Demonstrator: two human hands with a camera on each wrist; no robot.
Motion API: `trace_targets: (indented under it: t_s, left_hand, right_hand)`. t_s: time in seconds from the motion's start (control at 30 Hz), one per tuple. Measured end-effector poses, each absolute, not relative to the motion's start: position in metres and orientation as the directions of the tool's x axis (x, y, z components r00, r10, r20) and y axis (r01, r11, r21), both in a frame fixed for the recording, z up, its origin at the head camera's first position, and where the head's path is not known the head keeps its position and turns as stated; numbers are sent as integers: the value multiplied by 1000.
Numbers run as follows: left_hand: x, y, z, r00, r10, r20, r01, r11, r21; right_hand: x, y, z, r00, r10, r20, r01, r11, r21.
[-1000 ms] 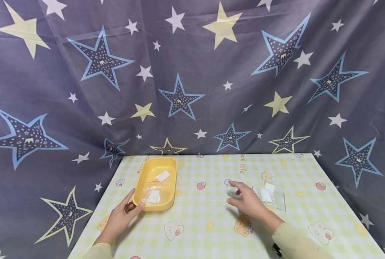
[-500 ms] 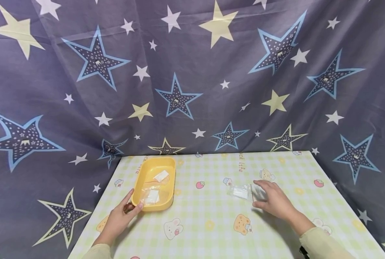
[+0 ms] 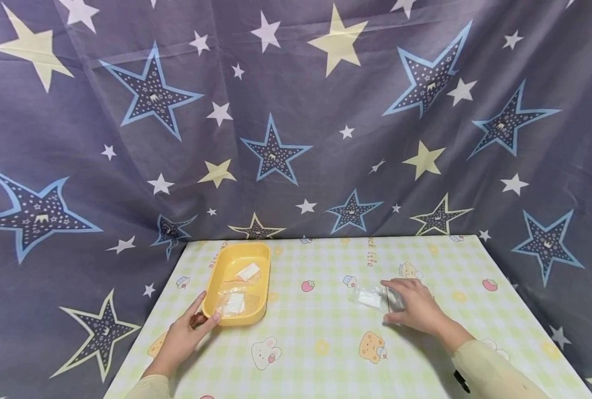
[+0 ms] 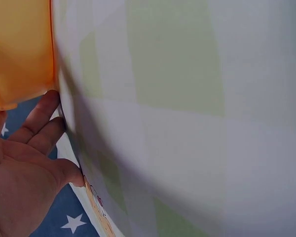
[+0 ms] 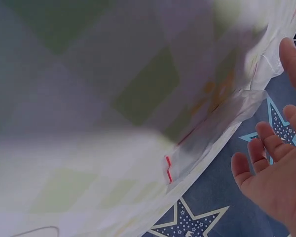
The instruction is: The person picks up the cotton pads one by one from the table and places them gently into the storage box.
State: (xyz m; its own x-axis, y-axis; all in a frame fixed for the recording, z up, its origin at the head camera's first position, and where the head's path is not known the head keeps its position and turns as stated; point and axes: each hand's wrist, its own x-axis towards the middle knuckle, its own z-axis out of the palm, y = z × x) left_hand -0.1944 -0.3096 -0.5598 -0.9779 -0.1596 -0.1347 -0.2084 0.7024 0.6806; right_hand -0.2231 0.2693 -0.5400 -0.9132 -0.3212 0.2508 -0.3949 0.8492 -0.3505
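Note:
My left hand (image 3: 183,338) holds the near left corner of a yellow tray (image 3: 256,317), its thumb on the near wall and fingers along the left side. Inside the tray lie two clear zip bags, each with a white packet: a far bag (image 3: 248,271) and a near bag (image 3: 233,303). Over the right half of the table, my right hand (image 3: 417,307) hovers with thumb and fingers apart. By its fingertips lies a clear zip bag (image 3: 369,298) with a white packet. The right wrist view shows a red-edged clear bag (image 5: 207,133) on the table beneath the hand, partly hidden in the head view.
A green-checked cloth (image 3: 320,332) printed with cartoon animals and strawberries covers the table. A dark curtain with stars (image 3: 296,111) hangs behind its far edge.
My right hand has moved right from above the left clear bag, uncovering its packet, then shifted slightly back left. It now covers the bag farther right. My left hand and the tray stay put.

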Motion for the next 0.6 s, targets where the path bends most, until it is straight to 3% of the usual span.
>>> trace_targets:
  t_s: [0.6]
  left_hand:
    - [-194,-311,-561,-977,-161,-138,-212,699,683]
  right_hand:
    - [-247,246,-538,-934,-353,49,-347,871,-348]
